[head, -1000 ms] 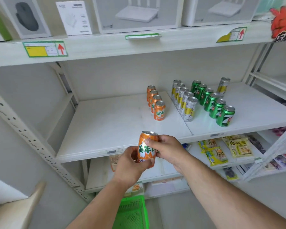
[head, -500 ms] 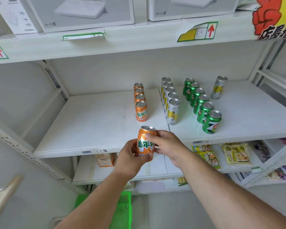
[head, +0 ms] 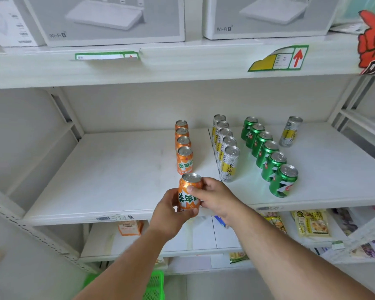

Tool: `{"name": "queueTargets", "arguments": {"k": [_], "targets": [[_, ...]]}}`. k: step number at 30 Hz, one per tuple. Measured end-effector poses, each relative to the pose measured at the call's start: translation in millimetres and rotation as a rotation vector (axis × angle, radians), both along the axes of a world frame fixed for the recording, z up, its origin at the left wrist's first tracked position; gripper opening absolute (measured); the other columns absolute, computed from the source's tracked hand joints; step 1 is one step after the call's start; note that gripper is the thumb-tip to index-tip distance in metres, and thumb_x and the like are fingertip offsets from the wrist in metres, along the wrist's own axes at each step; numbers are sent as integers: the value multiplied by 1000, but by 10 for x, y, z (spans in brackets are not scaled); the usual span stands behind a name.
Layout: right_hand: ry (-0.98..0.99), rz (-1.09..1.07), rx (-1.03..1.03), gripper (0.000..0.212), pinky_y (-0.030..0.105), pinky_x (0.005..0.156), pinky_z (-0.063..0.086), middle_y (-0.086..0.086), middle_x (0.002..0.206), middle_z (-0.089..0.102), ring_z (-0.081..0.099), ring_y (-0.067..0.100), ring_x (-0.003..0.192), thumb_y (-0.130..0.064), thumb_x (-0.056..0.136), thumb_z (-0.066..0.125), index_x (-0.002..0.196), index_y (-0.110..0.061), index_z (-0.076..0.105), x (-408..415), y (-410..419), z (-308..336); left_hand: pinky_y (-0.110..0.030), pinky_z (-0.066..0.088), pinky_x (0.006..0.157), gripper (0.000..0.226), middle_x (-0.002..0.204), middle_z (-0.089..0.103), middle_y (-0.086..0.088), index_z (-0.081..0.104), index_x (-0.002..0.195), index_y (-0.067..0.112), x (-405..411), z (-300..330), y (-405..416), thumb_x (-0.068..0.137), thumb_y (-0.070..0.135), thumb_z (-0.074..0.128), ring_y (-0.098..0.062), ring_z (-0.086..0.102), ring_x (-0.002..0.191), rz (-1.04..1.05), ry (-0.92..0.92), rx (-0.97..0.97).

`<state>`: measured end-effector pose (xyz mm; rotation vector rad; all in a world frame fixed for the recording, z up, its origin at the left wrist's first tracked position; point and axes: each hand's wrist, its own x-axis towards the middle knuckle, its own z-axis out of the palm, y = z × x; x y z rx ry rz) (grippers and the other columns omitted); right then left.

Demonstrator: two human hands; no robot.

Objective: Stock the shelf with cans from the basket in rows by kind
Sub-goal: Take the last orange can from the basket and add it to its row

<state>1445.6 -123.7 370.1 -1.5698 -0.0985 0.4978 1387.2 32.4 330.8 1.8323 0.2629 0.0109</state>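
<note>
I hold an orange can upright with both hands, just above the front edge of the white shelf. My left hand wraps its lower side and my right hand grips its upper right side. Directly behind it stands a row of orange cans. To the right run a row of silver-and-yellow cans and a row of green cans. One more silver-and-yellow can stands alone at the back right. The green basket shows on the floor below my left arm.
The shelf's left half is bare. Boxed routers sit on the shelf above, with price tags on its edge. Snack packets lie on the lower shelf. Slanted shelf supports stand at the left.
Both hands have carried the orange can up and forward, from below the shelf edge to right behind the front of the orange row. My view has come closer.
</note>
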Motion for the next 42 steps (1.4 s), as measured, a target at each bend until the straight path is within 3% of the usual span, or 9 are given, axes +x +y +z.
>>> {"name": "queueTargets", "arguments": {"k": [3,9,13,18,27,33,36,38,42], "targets": [[2,-10,1,29,36,91,61,-1,107,80,78,18,99,-20,93,77,121,-18,70,88,86,-17,-7,48,71,60,103,73,10,57,119,32,139,-70,84,70,24,91,-2,68,96,-9,-2,3],[-9,-10,-39,33,37,94,60,-2,112,79,76,16,103,-21,93,77,125,-21,69,270,165,-147,-22,52,83,64,103,71,13,54,120,35,370,-253,193,67,35,90,-2,67,96,-32,15,66],[-18,10,-77,36,31,88,58,-5,114,79,75,13,105,-19,93,76,127,-25,68,405,190,-251,-15,47,80,64,105,69,17,51,120,38,494,-308,184,67,41,88,3,64,97,-35,48,138],[-25,71,-115,42,24,89,55,-10,119,77,72,6,109,-16,93,75,132,-27,65,592,178,-399,-21,50,76,59,104,65,21,49,115,39,646,-328,155,70,46,85,6,60,93,-29,90,255],[-81,100,-149,62,37,112,49,-13,132,70,63,4,125,-28,82,78,140,-34,58,793,187,-618,-33,54,74,53,101,62,15,45,109,38,868,-418,95,69,46,80,-6,63,88,30,104,312],[-80,75,-176,56,25,110,44,-19,139,64,55,-4,131,-26,90,76,140,-41,56,732,121,-703,-30,51,82,58,116,58,12,46,121,35,901,-524,150,73,40,80,-8,60,102,-20,73,323],[-16,-73,-163,55,35,118,39,-10,151,55,50,8,140,-36,92,72,143,-33,52,660,138,-758,-31,47,100,68,135,54,10,43,141,29,840,-581,245,82,32,76,-9,53,123,-9,87,266],[-1,-229,-154,40,29,110,41,-13,132,62,57,8,125,-27,102,62,141,-21,57,614,142,-765,-28,44,104,59,142,54,4,44,146,20,785,-553,289,92,21,68,-11,52,128,77,83,154],[-11,-341,-177,16,20,74,43,-17,85,57,51,3,79,-28,107,51,105,-30,66,538,196,-793,-26,41,108,36,135,62,9,56,139,23,737,-387,271,104,25,51,-6,56,125,116,37,0]]}}
